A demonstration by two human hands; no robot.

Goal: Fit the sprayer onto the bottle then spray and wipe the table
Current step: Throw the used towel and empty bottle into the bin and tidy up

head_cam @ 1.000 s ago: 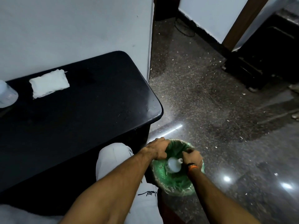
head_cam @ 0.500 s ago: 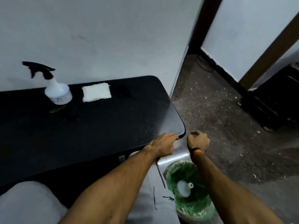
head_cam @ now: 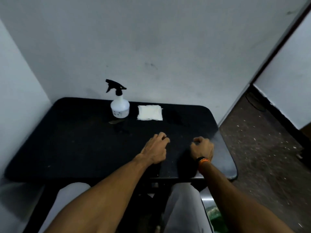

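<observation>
Bottle [head_cam: 120,107] with sprayer [head_cam: 115,86] stood near the surface's [head_cam: 75,145] far edge; it could be toppled by a hasty reach from both empty, loosely curled hands [head_cam: 156,149] [head_cam: 202,148].

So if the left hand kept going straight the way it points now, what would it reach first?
Most likely the folded white cloth. The left hand points up the black table toward the wall, bare tabletop between. The spray bottle sits further left, probably off its line.

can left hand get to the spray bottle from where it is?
Probably yes. The left hand holds nothing, and only bare table lies between it and the upright spray bottle; the cloth sits beside.
</observation>
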